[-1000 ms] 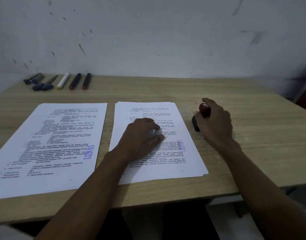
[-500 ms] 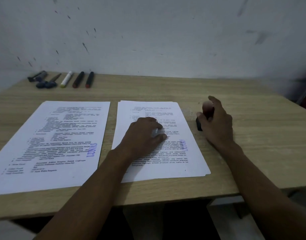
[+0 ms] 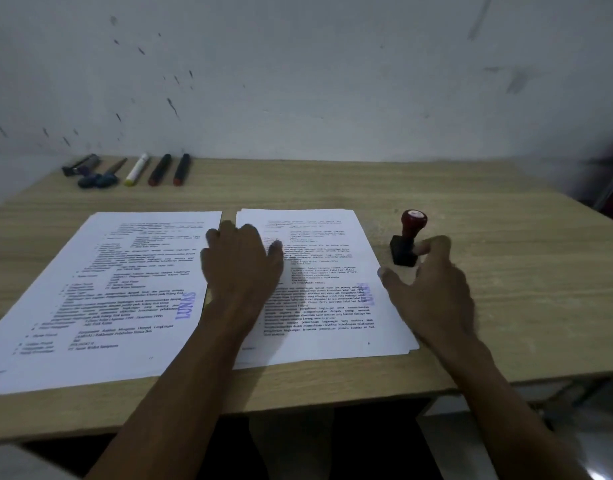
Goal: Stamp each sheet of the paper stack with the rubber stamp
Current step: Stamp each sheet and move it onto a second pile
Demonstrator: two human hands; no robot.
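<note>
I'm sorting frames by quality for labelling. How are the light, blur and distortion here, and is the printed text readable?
Head view: dim, flat light with darker corners; the left hand and right hand are motion-smeared; the wide lens bows the wooden table edge. On the right paper stack the body text is too soft to read; the purple mark on the left white sheet reads LUNAS. The red-handled rubber stamp stands fairly sharp.

The table (image 3: 471, 306) was pale matt wood grain. The sheets (image 3: 100, 306) were smooth white paper. The stamp (image 3: 410, 233) had a glossy red handle on a matt black base.
</note>
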